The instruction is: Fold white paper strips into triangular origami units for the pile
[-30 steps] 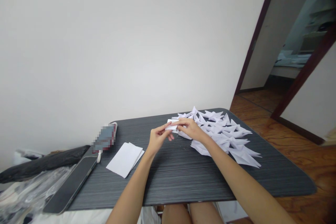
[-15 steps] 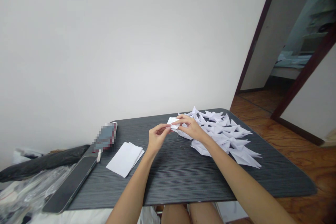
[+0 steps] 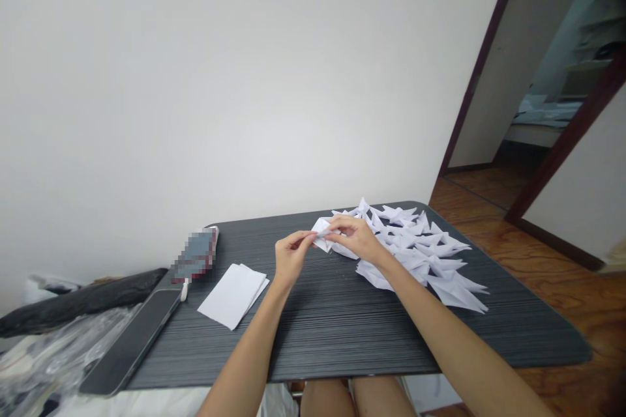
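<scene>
A small folded piece of white paper is held above the table between both hands. My left hand pinches its left corner with thumb and fingertips. From the other side, my right hand has its thumb and fingers closed on the paper's upper right part, covering some of it. Just beyond and under my right hand and forearm spreads a pile of folded white paper pieces with pointed ends. A short stack of flat white paper sheets lies left of my left forearm.
The dark ribbed table stands against a white wall. A phone lies at its left edge, near a pixelated object with a white tag. Plastic bags and a black roll sit left of the table. A doorway opens at right.
The paper between my fingers has opened out, with more of its lower face showing below the fingertips. Both hands have stayed nearly in place.
</scene>
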Motion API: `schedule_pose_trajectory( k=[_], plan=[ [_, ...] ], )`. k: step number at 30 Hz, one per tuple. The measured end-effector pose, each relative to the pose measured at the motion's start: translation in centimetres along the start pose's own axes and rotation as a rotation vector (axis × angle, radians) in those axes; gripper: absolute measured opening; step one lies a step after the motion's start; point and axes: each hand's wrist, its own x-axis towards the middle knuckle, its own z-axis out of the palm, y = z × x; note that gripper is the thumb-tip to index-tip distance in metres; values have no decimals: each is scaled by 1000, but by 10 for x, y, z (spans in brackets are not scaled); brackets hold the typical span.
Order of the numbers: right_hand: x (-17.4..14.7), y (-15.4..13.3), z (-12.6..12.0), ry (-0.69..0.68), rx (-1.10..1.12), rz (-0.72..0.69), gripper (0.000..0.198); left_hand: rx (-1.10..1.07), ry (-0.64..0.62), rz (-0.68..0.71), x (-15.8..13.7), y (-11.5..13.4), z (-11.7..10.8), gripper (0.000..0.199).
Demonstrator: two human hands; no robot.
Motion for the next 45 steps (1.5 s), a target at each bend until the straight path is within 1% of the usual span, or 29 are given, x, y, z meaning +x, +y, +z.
schedule_pose_trajectory(
  k=[3, 5, 10, 15, 19, 22, 26, 30, 34, 37, 39, 42, 43, 45],
  plan=[
    [1, -3, 5, 22, 104, 71, 16, -84, 35, -55, 0, -1, 3, 17],
    [2, -6, 6, 28, 167, 104, 18, -120, 41, -66, -1, -1, 5, 18],
    [2, -6, 6, 56, 280, 205, 26, -85, -10, -49, -3, 1, 7, 16],
    [2, -3, 6, 62, 308, 263, 29, -107, -58, -58, -5, 3, 9, 17],
    [2, -2, 7, 66, 319, 280, 31, -82, -75, -70, -6, 4, 9, 18],
    [2, -2, 8, 68, 340, 294, 30, -64, -80, -76, -6, 3, 8, 18],
    [1, 0, 8, 70, 371, 334, 24, -97, -78, -90, -6, 3, 8, 17],
    [0, 2, 6, -37, 450, 388, 26, -146, -67, -177, -3, 7, 8, 17],
    [0, 1, 2, -128, 500, 436, 15, -182, -51, -242, -1, 8, 8, 15],
    [0, -4, -4, -186, 532, 459, 16, -218, -45, -268, 1, 5, 5, 15],
    [-1, -8, -10, -255, 517, 438, 20, -264, -63, -263, 2, 1, 2, 18],
    [-1, -12, -17, -366, 433, 358, 28, -296, -135, -221, 3, -1, -3, 23],
    [-1, -13, -17, -370, 399, 327, 31, -269, -155, -209, 3, -1, -4, 24],
    [0, -12, -16, -323, 341, 269, 32, -180, -164, -192, 2, 0, -4, 25]
  ],
)
